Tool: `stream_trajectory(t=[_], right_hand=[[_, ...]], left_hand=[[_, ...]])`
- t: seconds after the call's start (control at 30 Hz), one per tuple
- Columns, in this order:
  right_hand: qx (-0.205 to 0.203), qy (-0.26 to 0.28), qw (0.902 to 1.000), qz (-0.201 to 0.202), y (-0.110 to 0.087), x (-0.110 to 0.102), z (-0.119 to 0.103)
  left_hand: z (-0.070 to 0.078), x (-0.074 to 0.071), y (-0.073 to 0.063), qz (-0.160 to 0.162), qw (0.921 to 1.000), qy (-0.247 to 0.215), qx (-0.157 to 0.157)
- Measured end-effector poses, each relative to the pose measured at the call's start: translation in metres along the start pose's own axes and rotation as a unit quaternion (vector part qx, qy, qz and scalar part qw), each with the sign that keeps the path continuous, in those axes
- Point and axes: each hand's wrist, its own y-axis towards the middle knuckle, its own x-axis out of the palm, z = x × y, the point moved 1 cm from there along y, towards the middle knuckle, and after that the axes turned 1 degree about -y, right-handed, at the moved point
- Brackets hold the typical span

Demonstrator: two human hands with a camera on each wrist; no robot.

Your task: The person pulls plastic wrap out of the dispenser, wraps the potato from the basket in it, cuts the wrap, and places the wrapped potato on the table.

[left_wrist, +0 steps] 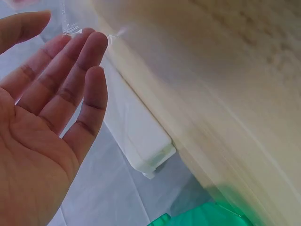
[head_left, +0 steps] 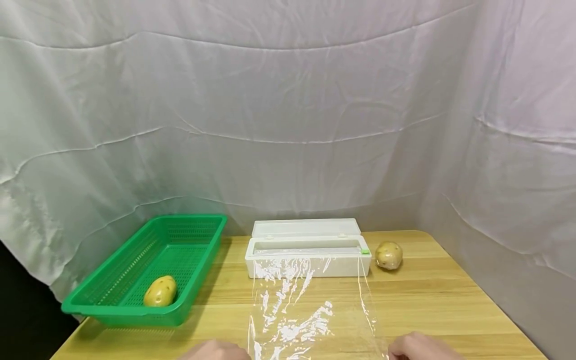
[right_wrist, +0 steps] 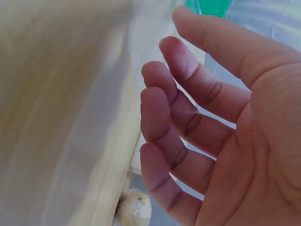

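A sheet of clear plastic wrap [head_left: 288, 320] runs from a white wrap box [head_left: 310, 267], its lid raised, toward the near edge of the view. My left hand [head_left: 216, 351] is at the sheet's left side. In the left wrist view its fingers [left_wrist: 91, 49] are loosely bent, thumb apart, with creased film right at the fingertips. On the sheet's right side is my right hand [head_left: 420, 346]. The right wrist view shows its fingers [right_wrist: 155, 113] gently curved and the thumb spaced from the index finger, with nothing visible gripped between them.
At the left stands a green plastic basket [head_left: 198, 280] holding one potato [head_left: 160, 291]. Another potato [head_left: 389, 255], shiny as if wrapped in film, lies right of the box. A green slider [head_left: 365, 251] sits at the box's right end. Grey curtains [head_left: 288, 115] enclose the wooden table [head_left: 450, 300].
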Motion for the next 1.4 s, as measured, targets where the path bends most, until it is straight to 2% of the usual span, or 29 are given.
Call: stream_trajectory(t=[0.1,0.27,0.37,0.5,0.57,0.63,0.73,0.83,0.93,1.07,1.13,1.27,1.4], right_hand=[[-0.001,0.019,0.9998,-0.006,0.001,-0.007,-0.001],[0.018,0.036,0.999,-0.019,0.001,-0.015,-0.004],[-0.001,0.046,0.9989,-0.011,0.0,-0.017,-0.004],[-0.048,0.055,0.9973,0.01,-0.002,-0.02,-0.003],[-0.072,0.056,0.9955,0.024,-0.002,-0.022,-0.002],[-0.094,0.054,0.9933,0.038,-0.002,-0.025,-0.001],[-0.124,0.056,0.9892,0.055,-0.001,-0.028,0.001],[-0.127,0.072,0.9877,0.056,0.0,-0.03,0.002],[-0.126,0.077,0.9871,0.063,0.001,-0.031,0.002],[-0.131,0.068,0.9854,0.084,0.001,-0.033,0.001],[-0.13,0.067,0.9848,0.094,0.001,-0.034,0.002],[-0.14,0.071,0.9799,0.123,0.0,-0.034,0.006],[-0.142,0.079,0.9747,0.153,-0.001,-0.033,0.011]], left_hand=[[0.0,-0.005,-0.001,-0.006,0.9998,0.003,-0.02],[-0.008,-0.009,-0.004,-0.014,0.9985,0.053,-0.002],[-0.01,-0.015,-0.005,-0.028,0.9991,0.029,-0.014],[-0.01,-0.036,-0.006,-0.033,0.9982,0.01,-0.05],[-0.01,-0.051,-0.006,-0.014,0.9977,0.038,-0.055],[-0.009,-0.067,-0.007,0.023,0.9952,0.078,-0.055],[-0.009,-0.089,-0.009,0.087,0.985,0.14,-0.051],[-0.012,-0.107,-0.013,0.127,0.9733,0.177,-0.072],[-0.017,-0.122,-0.017,0.144,0.9644,0.192,-0.112],[-0.027,-0.139,-0.022,0.135,0.9578,0.186,-0.173],[-0.034,-0.146,-0.025,0.119,0.9536,0.186,-0.205],[-0.049,-0.159,-0.029,0.089,0.9464,0.194,-0.243],[-0.062,-0.172,-0.032,0.056,0.9457,0.177,-0.267]])
